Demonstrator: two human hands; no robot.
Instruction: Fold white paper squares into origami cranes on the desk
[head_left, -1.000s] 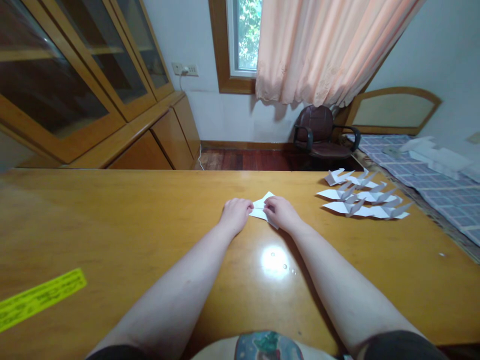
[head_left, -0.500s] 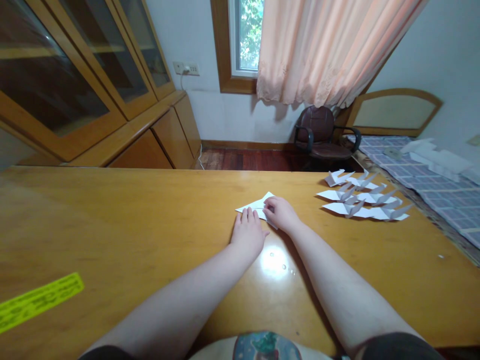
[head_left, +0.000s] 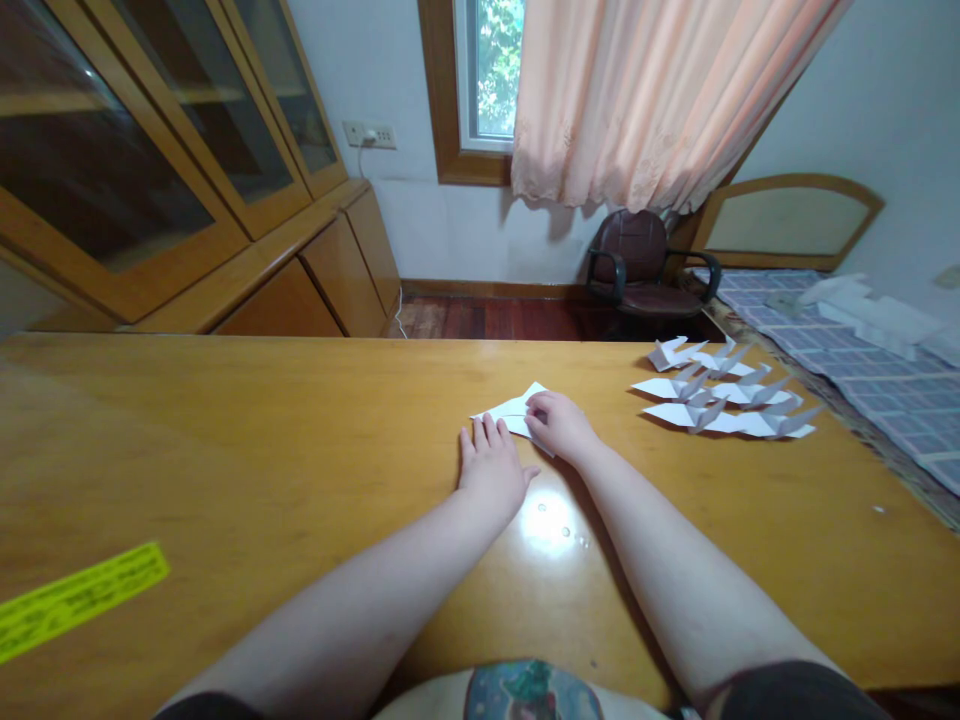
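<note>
A folded sheet of white paper (head_left: pixel 514 409) lies flat on the wooden table, pointed at its left end and wider to the right. My left hand (head_left: pixel 493 468) rests with fingers stretched out, their tips on the lower left edge of the paper and the thumb apart. Curled over the right part of the paper is my right hand (head_left: pixel 561 425), its thumb and fingers closed on it. That hand hides some of the paper's right side. On the right of the table stand several folded paper cranes (head_left: pixel 701 414) in rows.
A yellow printed strip (head_left: pixel 82 598) lies at the table's left. A small white scrap (head_left: pixel 879 510) is near the right edge of the table (head_left: pixel 262 440). Beyond stand a brown armchair (head_left: pixel 634 260), a wooden cabinet (head_left: pixel 277 270) and a bed (head_left: pixel 847 340).
My left fingertips have slid slightly left along the paper toward its pointed end. My right hand has stayed in about the same place on the paper.
</note>
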